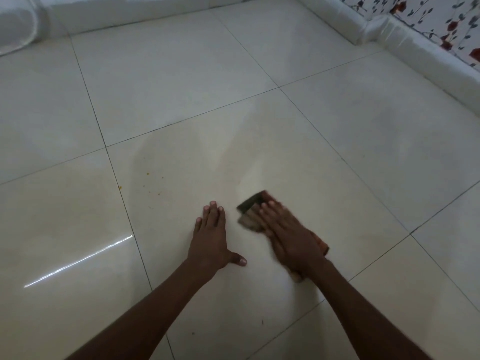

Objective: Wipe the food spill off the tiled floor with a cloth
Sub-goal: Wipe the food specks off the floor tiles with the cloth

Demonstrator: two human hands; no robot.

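A folded cloth of dark grey and reddish-brown fabric [253, 206] lies flat on the glossy cream tiled floor [337, 152], pinned beneath the right hand [291, 235]; its dark corner projects just beyond the fingertips, a reddish edge shows to the right of the wrist, and a pale portion emerges under the heel of the palm. The right fingers [267, 211] lie straight and close together, pressed palm-down on the cloth; their outline and that of the cloth are blurred. Just to the left of the cloth, not touching it, the left hand [211, 240] rests flat on the bare tile, its fingers [211, 211] straight and held nearly together, the thumb splayed out towards the right hand. The food spill, a scatter of small orange-yellow specks [153, 178], lies beyond and to the left of the left fingertips, well apart from the cloth; one speck sits on the dark grout line [120, 187] farther left. A faint dull smear [233, 152] runs away from the cloth's far corner across the same tile. A bright streak of reflected light [78, 261] crosses the tile to the left of the left forearm. Far beyond the fingers, a white skirting ledge [415, 45] borders the floor at right, below a wall patterned with red flowers and dark leaves [446, 24]; a white rounded object [18, 22], not identifiable, occupies the far left corner.
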